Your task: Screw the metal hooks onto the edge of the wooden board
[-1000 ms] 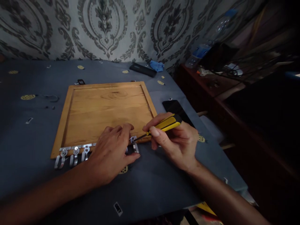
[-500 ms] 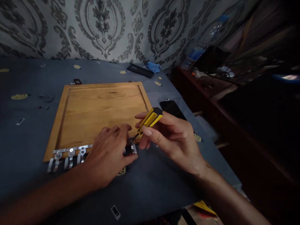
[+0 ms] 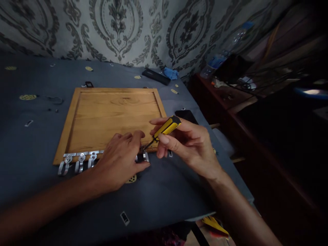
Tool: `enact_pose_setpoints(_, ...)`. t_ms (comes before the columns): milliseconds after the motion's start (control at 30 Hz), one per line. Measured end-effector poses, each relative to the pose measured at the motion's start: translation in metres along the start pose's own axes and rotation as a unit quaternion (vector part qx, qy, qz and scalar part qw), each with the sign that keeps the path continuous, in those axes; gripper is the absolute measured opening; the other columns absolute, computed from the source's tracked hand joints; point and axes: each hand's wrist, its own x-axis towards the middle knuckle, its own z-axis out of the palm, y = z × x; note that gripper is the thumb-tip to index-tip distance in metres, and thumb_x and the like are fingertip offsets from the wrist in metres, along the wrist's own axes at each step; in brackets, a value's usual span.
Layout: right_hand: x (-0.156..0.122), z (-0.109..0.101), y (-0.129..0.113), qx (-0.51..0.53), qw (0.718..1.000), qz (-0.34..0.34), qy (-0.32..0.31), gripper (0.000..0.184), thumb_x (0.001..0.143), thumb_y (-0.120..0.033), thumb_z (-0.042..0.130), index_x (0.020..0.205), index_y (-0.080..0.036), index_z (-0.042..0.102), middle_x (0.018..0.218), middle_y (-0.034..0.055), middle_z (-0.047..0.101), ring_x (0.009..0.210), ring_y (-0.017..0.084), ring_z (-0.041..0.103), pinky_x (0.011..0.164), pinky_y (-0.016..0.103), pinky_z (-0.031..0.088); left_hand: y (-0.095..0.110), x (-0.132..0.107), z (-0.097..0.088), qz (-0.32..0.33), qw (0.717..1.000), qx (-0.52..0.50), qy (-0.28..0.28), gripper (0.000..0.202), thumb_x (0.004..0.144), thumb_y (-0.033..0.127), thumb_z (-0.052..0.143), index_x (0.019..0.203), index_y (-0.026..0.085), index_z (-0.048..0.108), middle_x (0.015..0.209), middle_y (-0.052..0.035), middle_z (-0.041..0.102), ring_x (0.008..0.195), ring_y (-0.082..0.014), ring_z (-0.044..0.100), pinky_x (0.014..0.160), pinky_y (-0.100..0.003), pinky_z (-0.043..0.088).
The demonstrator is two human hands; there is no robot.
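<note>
The left hand (image 3: 116, 162), right hand (image 3: 192, 147) and both forearms (image 3: 64, 196) are bare.

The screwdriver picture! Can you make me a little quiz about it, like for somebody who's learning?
1. Which hand holds the screwdriver?
2. True or false: metal hooks sit along the edge of the wooden board nearest the person.
3. Pick one. Where is the screwdriver's tip?
a) at the board's far edge
b) at a hook beside the left hand
c) over the floor

Key: 1. The right hand. 2. True. 3. b.
</note>
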Motion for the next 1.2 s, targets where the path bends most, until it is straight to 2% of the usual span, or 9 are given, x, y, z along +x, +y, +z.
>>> enact_pose_setpoints(133, 0.001, 0.006, 0.003, 0.018, 1.000, -0.004, 0.018, 0.025, 0.076, -0.033, 0.081, 0.077, -0.017, 0.062, 0.066, -0.0046, 0.062, 0.046, 0.006, 0.058, 0.042, 0.017, 0.049, 0.001, 0.000, -0.001, -0.005, 1.000, -0.003, -0.005, 0.051, 0.076, 0.030, 0.075, 0.117, 0.017, 0.049, 0.105, -0.0102, 0.069, 0.105, -0.0341, 0.064, 0.089, -0.049, 0.046)
enact_pose_setpoints(267, 0.002, 0.009, 0.003, 0.029, 0.999, 0.012, 0.027, 0.031, 0.070, -0.032, 0.085, 0.079, -0.018, 0.058, 0.074, -0.0032, 0.065, 0.046, 0.005, 0.056, 0.041, 0.016, 0.048, 0.001, -0.001, -0.001, 0.003, 1.000, 0.008, -0.006, 0.036, 0.079, 0.029, 0.071, 0.107, 0.019, 0.051, 0.103, -0.0088, 0.068, 0.104, -0.0322, 0.064, 0.087, -0.048, 0.047)
enact_pose_setpoints(400, 0.001, 0.003, 0.001, 0.029, 0.999, -0.003, -0.031, 0.021, 0.083, -0.033, 0.074, 0.095, -0.019, 0.063, 0.070, -0.0049, 0.062, 0.050, 0.007, 0.061, 0.047, 0.017, 0.052, 0.000, -0.002, 0.000, 0.010, 1.000, 0.013, 0.001, 0.042, 0.078, 0.031, 0.073, 0.110, 0.019, 0.049, 0.102, -0.0090, 0.069, 0.101, -0.0320, 0.065, 0.087, -0.048, 0.048)
enact_pose_setpoints(467, 0.001, 0.001, 0.002, 0.028, 0.998, -0.024, -0.043, 0.016, 0.087, -0.031, 0.070, 0.096, -0.019, 0.065, 0.064, -0.0055, 0.060, 0.052, 0.007, 0.064, 0.050, 0.017, 0.053, 0.000, -0.002, 0.001, 0.013, 1.000, 0.015, 0.005, 0.042, 0.078, 0.032, 0.073, 0.110, 0.019, 0.048, 0.103, -0.0090, 0.069, 0.100, -0.0319, 0.065, 0.086, -0.048, 0.048)
enact_pose_setpoints(600, 0.000, 0.006, 0.009, 0.016, 0.999, -0.050, 0.014, 0.023, 0.074, -0.026, 0.082, 0.079, -0.017, 0.062, 0.065, -0.0056, 0.062, 0.046, 0.006, 0.060, 0.043, 0.016, 0.052, 0.000, -0.002, 0.001, 0.008, 1.000, 0.019, 0.013, 0.037, 0.078, 0.033, 0.072, 0.102, 0.022, 0.047, 0.098, -0.0060, 0.069, 0.096, -0.0303, 0.065, 0.083, -0.046, 0.049)
enact_pose_setpoints(700, -0.001, 0.012, 0.013, 0.024, 0.997, -0.051, 0.047, 0.031, 0.069, -0.028, 0.086, 0.076, -0.019, 0.058, 0.069, -0.0048, 0.064, 0.046, 0.007, 0.059, 0.039, 0.016, 0.052, 0.000, -0.002, 0.000, 0.008, 1.000, 0.019, 0.008, 0.036, 0.078, 0.033, 0.072, 0.102, 0.023, 0.047, 0.099, -0.0051, 0.069, 0.098, -0.0300, 0.065, 0.084, -0.045, 0.048)
enact_pose_setpoints(933, -0.003, 0.011, 0.012, 0.015, 0.994, -0.052, 0.091, 0.026, 0.075, -0.029, 0.082, 0.079, -0.019, 0.058, 0.076, -0.0034, 0.068, 0.043, 0.004, 0.057, 0.037, 0.015, 0.048, 0.002, 0.000, -0.003, -0.013, 1.000, 0.013, -0.012, 0.044, 0.076, 0.033, 0.076, 0.107, 0.020, 0.047, 0.107, -0.0090, 0.069, 0.103, -0.0323, 0.064, 0.088, -0.047, 0.046)
enact_pose_setpoints(1100, -0.006, 0.004, 0.009, -0.016, 0.998, -0.040, 0.040, 0.021, 0.085, -0.036, 0.072, 0.098, -0.020, 0.069, 0.077, -0.0014, 0.066, 0.049, 0.007, 0.060, 0.044, 0.020, 0.051, 0.004, 0.001, -0.004, -0.017, 0.999, 0.017, -0.025, 0.043, 0.077, 0.032, 0.075, 0.106, 0.019, 0.047, 0.108, -0.0098, 0.068, 0.103, -0.0327, 0.064, 0.088, -0.048, 0.046)
enact_pose_setpoints(1200, -0.006, 0.000, 0.010, -0.031, 0.998, -0.050, 0.031, 0.017, 0.087, -0.035, 0.069, 0.096, -0.020, 0.072, 0.073, -0.0012, 0.066, 0.050, 0.008, 0.062, 0.047, 0.021, 0.052, 0.004, 0.001, -0.004, -0.019, 0.999, 0.017, -0.026, 0.044, 0.077, 0.032, 0.076, 0.107, 0.018, 0.047, 0.109, -0.0101, 0.068, 0.104, -0.0323, 0.064, 0.089, -0.048, 0.045)
